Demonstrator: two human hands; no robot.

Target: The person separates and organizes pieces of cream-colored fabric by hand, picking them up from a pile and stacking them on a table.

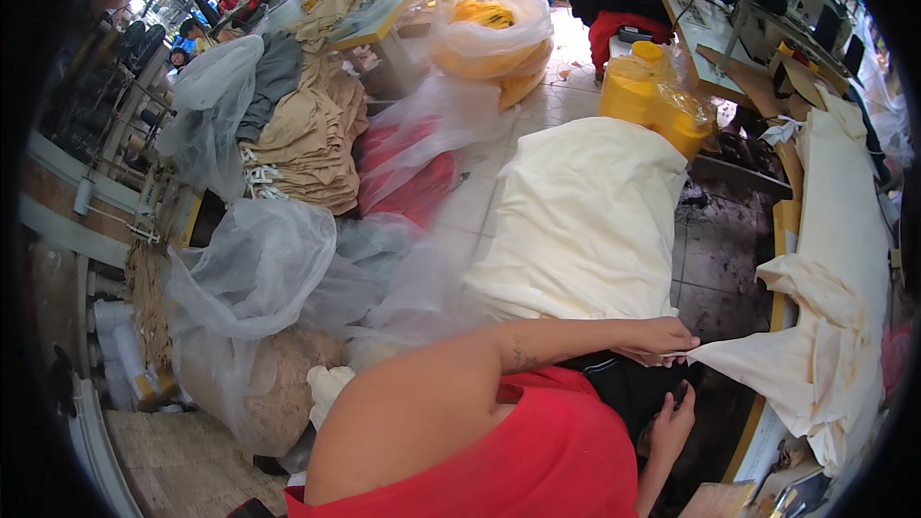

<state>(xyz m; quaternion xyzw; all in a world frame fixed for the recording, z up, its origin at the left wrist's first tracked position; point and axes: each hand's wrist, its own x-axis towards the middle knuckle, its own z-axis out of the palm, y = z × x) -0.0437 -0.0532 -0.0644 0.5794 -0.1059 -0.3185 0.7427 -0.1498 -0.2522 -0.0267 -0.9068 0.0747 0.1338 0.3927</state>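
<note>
My left arm reaches across to the right, and my left hand [664, 337] is closed in a pinch on the corner of a cream fabric piece [758, 357]. The cloth is drawn taut from the table on the right toward my fingers. Just below it, my right hand [672, 419] is bent with its fingers closed around a small dark object, whose kind I cannot make out. A stack of cream fabric [585, 221] lies in front of me, its near edge beside my left forearm. Dark cloth [624, 388] shows under my hands.
To the right runs a table edge [782, 230] with more cream cloth. Yellow wrapped bundles [657, 86] stand beyond the stack. On the left are beige folded garments [307, 134], clear plastic bags [254, 269] and a red bagged bundle [408, 168]. A sewing machine [811, 5] stands far right.
</note>
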